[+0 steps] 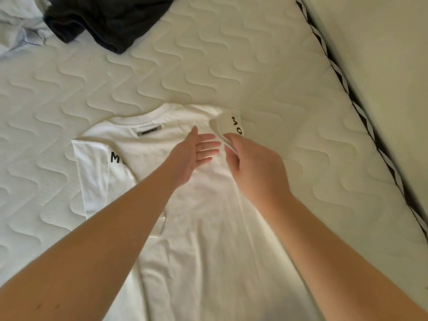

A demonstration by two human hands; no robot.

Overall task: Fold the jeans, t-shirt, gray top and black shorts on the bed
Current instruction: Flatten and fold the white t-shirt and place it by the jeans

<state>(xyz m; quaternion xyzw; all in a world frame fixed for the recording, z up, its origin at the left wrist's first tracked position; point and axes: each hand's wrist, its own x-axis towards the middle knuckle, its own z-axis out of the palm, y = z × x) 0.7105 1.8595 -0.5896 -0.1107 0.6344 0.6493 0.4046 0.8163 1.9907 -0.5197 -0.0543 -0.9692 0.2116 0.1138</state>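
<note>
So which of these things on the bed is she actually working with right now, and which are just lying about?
In use:
- white t-shirt, spread out on the mattress
- left hand, flat on the shirt
- right hand, pinching the right sleeve

Lying about for now:
- dark garment, crumpled at the top
- pale blue cloth, top left corner

Your left hand (194, 154) lies flat, fingers straight and pointing right, forearm reaching in from near left. Your right hand (252, 163) sits just beside it, fingers curled in a pinching grip, forearm coming from near right.
</note>
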